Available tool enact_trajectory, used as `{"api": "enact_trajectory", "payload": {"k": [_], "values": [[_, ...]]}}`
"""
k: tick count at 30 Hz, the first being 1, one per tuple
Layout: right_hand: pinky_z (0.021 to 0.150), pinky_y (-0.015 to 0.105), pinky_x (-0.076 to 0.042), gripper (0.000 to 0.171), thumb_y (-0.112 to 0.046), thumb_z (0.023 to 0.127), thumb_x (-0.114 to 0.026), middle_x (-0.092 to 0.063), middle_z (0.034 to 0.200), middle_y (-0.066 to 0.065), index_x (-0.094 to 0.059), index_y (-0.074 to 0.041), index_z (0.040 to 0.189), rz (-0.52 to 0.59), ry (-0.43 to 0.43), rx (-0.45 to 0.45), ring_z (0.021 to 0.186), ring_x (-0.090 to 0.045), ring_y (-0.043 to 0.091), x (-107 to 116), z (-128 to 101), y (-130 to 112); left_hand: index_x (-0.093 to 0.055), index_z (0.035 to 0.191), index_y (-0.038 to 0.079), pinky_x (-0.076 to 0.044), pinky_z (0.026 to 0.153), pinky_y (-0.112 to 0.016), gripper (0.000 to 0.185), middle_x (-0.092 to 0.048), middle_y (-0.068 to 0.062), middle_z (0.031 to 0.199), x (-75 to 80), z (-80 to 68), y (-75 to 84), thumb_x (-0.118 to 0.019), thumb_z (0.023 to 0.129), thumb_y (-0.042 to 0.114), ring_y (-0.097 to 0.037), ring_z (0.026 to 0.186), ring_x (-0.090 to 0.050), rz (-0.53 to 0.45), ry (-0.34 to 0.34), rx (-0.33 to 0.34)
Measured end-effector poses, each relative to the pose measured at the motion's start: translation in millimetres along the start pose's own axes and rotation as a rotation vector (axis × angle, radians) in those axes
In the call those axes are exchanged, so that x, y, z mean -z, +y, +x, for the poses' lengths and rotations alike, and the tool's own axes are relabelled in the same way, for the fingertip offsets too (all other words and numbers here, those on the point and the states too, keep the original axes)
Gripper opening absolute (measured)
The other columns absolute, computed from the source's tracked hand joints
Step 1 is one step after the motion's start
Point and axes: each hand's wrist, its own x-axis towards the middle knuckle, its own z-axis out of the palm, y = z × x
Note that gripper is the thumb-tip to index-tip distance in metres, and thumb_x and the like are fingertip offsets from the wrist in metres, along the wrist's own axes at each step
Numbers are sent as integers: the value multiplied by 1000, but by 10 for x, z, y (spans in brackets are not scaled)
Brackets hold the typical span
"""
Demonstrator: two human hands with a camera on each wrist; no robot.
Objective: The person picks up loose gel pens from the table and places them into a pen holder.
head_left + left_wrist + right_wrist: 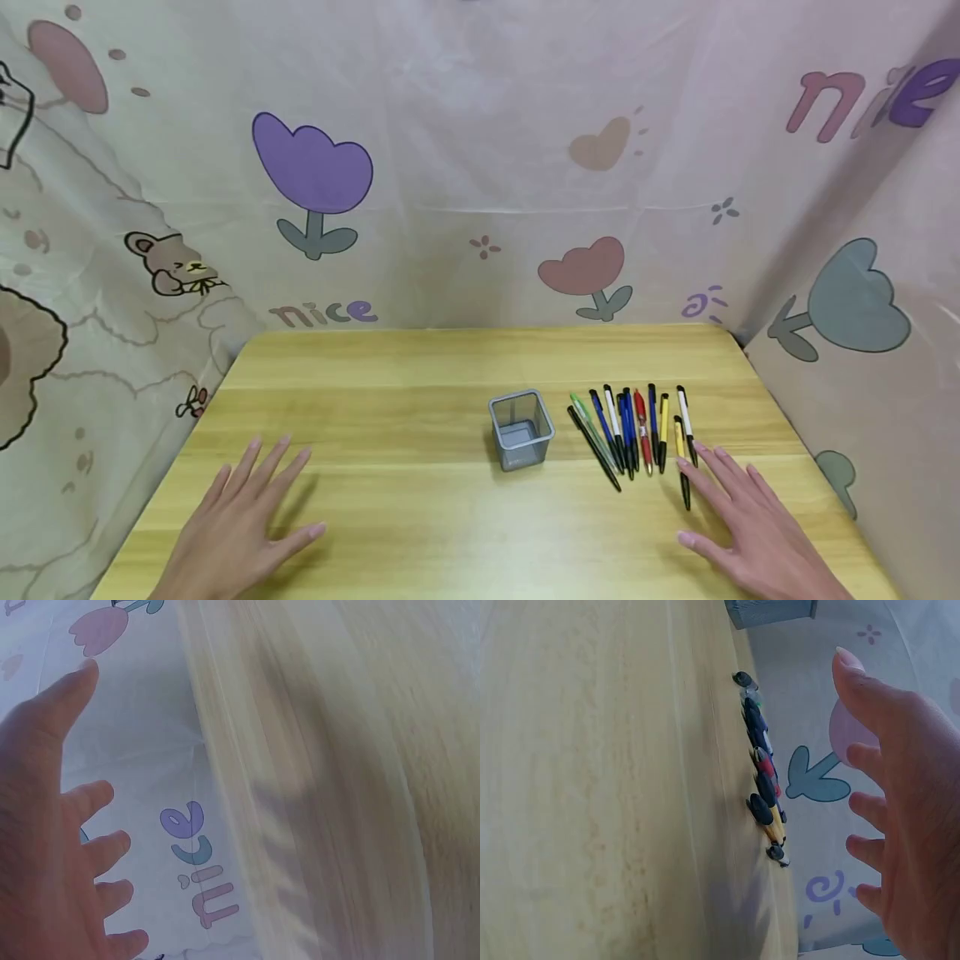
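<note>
My left hand (234,525) is spread over the left part of the table, fingers straight, holding nothing. On the right side, my right hand (750,521) is also spread and holds nothing; its fingertips overlap the near ends of a yellow pen (679,437) and a white pen (683,406) in the head view. Whether they touch cannot be told. Several more pens lie side by side left of it, among them a red pen (641,421), a green pen (583,410) and a black pen (592,446). Left of the pens stands a grey mesh pen holder (521,454) with nothing inside.
The wooden table (390,400) meets a patterned curtain (450,167) at its back and sides. In the right wrist view, the pen holder's base (772,611) shows at the top edge, beyond the row of pens.
</note>
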Motion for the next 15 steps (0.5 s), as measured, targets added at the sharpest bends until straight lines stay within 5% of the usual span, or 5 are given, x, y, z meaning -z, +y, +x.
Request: {"api": "enact_trajectory", "payload": {"k": [9,12,15], "values": [[127,21,16,99,-51,86,-78,-24,173,7,-27,-21,165,-2,52,11,163,-6,13,50,98,44,-21,167,22,19,123,-15,108,-25,-10,172,-38,101,87,-74,84,66,-18,164,4,-91,60,-47],[124,16,14,103,-51,88,-77,-28,171,15,-19,-19,167,26,41,-22,162,-17,30,99,171,65,-19,167,22,-6,134,-43,112,-29,-12,171,-50,164,162,-77,81,65,-35,162,-14,-198,30,-4],[134,47,-3,102,-53,91,-74,-34,166,24,-15,-18,167,86,-10,-109,148,-37,49,152,250,75,-16,167,27,-34,114,-73,116,-29,-13,171,-67,228,248,-80,78,65,-45,151,-36,-319,-14,56]]}}
